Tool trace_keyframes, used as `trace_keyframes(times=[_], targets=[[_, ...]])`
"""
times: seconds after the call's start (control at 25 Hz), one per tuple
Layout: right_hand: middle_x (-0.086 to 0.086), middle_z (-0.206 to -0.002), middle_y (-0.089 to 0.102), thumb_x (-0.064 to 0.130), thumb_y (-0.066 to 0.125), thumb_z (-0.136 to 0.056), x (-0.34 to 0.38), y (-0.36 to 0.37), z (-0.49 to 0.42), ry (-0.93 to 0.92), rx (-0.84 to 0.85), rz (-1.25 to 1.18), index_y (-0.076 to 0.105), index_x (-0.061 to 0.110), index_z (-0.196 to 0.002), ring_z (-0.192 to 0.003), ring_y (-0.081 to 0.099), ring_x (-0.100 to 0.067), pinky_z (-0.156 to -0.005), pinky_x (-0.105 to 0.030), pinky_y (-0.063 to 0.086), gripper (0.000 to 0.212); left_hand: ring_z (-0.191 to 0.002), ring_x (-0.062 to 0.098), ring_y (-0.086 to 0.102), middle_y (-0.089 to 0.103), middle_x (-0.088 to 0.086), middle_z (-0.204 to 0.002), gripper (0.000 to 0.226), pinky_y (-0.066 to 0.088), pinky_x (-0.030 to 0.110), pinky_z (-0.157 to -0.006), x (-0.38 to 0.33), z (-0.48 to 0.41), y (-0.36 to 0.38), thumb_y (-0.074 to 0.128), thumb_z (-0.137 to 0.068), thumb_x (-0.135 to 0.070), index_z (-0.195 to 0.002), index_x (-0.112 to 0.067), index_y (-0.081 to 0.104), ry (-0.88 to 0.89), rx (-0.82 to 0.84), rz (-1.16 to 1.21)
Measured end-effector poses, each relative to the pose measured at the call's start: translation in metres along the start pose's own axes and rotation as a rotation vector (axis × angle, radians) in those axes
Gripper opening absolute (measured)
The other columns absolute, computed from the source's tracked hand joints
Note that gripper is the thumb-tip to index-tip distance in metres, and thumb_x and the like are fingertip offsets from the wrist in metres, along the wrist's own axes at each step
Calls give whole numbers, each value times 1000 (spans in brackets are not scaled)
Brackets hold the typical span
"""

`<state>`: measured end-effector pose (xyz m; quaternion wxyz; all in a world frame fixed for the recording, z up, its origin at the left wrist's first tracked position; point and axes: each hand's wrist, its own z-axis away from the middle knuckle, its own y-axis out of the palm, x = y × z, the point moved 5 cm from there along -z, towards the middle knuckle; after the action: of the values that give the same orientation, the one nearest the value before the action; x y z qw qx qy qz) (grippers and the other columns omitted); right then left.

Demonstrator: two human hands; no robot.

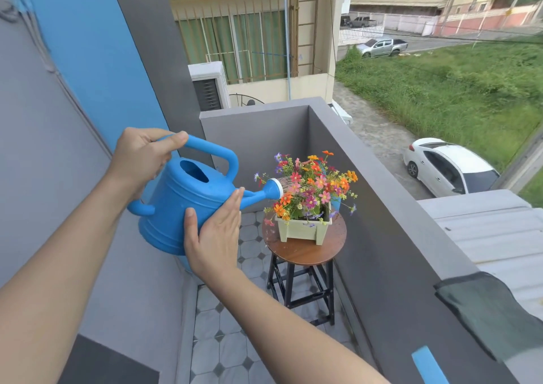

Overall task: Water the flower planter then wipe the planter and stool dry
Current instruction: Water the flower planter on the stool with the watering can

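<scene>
Two hands, one can, one planter, one stool, one cloth. Frame centre-left: left hand wrapped tight round the top handle of the blue can; right hand flat, fingers together, pressed on the can's side, not gripping. Can tilted, white rose of the spout just at the flowers, spray visible. Mid-frame: pale green planter sits on the round wood stool, toward its far side, front of seat bare. Stool stands close to the grey parapet on the right; tiled floor strip narrow w/ wall on left. Lower right: dark cloth draped over parapet top. Beyond: grass, white car below.
</scene>
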<state>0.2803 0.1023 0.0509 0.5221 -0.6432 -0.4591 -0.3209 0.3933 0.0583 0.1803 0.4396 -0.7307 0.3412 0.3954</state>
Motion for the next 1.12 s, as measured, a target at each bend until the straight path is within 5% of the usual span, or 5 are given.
trace_keyframes(times=[0.28,0.6,0.88,1.12], targets=[[-11,-158,-23,54,26,-92,-3,-10,9,53,-75,-2,-30,10,-140,-147,-16,-20,-113,-22,-14,86,-38,9,23,29,-11,-38,15,21,16,-36,-6,-1,18,66,-84,-29,-77,-17,71,27,90,-5],[-11,-160,-14,49,35,-96,11,-3,-31,80,-100,-21,-17,5,-147,-148,-10,-20,-118,-29,-6,85,-38,11,23,29,-10,-38,23,18,17,-37,2,-38,6,67,-78,-39,-64,-20,65,17,30,40],[-8,-158,-23,44,37,-98,27,45,-23,205,-105,-167,-23,6,-145,-146,-18,-16,-118,-28,-8,86,-35,9,20,27,-11,-37,15,17,14,-34,6,-58,-7,69,-81,-30,-72,-19,71,19,220,-25],[-9,-159,-19,48,32,-92,23,42,-26,238,-271,-135,-21,6,-146,-146,-14,-16,-112,-21,-11,87,-38,12,20,27,-10,-39,23,17,18,-38,8,-60,5,68,-81,-32,-75,-11,71,42,294,52]])
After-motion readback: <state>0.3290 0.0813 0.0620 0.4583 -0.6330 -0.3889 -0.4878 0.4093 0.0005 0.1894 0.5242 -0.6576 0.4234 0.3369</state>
